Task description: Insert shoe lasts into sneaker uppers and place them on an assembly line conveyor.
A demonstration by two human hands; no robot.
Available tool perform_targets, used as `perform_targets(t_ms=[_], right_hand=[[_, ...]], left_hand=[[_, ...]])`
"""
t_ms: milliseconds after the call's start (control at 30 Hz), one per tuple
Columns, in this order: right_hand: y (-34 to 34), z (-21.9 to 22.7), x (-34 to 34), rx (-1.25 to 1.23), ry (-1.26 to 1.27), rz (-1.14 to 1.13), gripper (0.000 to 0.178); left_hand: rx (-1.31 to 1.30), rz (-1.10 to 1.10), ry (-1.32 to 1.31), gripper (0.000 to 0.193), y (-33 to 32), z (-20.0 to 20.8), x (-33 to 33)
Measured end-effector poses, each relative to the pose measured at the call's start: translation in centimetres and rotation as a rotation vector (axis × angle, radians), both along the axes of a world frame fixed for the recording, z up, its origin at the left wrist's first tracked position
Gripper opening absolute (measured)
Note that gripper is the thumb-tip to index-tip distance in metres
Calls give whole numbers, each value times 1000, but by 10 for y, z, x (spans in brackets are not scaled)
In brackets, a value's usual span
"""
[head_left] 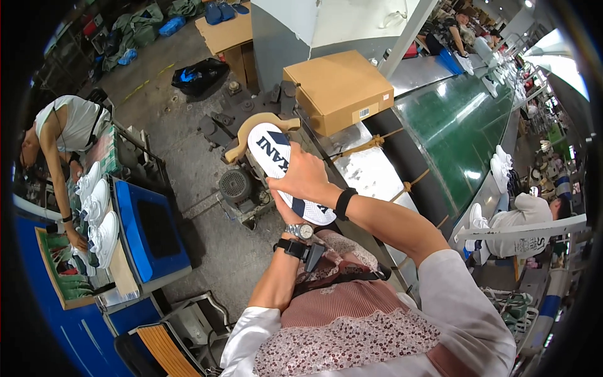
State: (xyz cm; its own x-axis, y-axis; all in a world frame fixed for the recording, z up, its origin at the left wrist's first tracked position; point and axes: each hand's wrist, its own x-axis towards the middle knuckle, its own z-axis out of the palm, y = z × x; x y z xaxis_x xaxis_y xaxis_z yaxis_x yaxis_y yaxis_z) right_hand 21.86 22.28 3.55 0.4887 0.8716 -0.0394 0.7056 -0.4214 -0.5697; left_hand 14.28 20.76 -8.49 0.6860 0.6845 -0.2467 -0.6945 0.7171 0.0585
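Note:
In front of my body a white shoe [267,153] is held with its sole turned up toward me. Dark blue patches and dark lettering mark the sole, and the upper is hidden beneath. My right hand [304,174], with a black band at the wrist, is closed over the shoe's right side near the middle. From below, my left hand [286,210] grips the near part, mostly covered by the shoe and the other hand. A metal watch and a black strap sit on my left wrist. The shoe's far end overlaps a curved tan rest [241,139] on a machine.
The machine's motor [236,186] stands just left of the shoe. A cardboard box [339,88] lies at the right beside a green conveyor belt [458,125]. At the left, a co-worker [69,129] reaches toward white shoes [95,201] by a blue-framed unit [151,229].

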Motion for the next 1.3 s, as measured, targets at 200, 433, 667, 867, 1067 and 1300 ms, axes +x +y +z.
perform_targets(t_ms=[200, 433, 667, 867, 1067, 1300], right_hand=[[-10, -10, 2, 160, -57, -18, 92], [-31, -11, -11, 253, 54, -39, 97], [-139, -38, -27, 370, 471, -137, 96], [-102, -97, -4, 349, 1864, -213, 119], [-41, -89, -31, 435, 1911, 122, 58], [-175, -32, 45, 491, 1308, 139, 94]], left_hand=[[35, 99, 11, 68, 3, -12, 9], [276, 82, 357, 76, -8, -59, -21], [532, -479, 405, 84, -46, -20, -99], [645, -804, 466, 68, -17, -12, -166], [748, -693, 227, 67, 33, 17, -208], [828, -496, -10, 77, -30, 138, -64]])
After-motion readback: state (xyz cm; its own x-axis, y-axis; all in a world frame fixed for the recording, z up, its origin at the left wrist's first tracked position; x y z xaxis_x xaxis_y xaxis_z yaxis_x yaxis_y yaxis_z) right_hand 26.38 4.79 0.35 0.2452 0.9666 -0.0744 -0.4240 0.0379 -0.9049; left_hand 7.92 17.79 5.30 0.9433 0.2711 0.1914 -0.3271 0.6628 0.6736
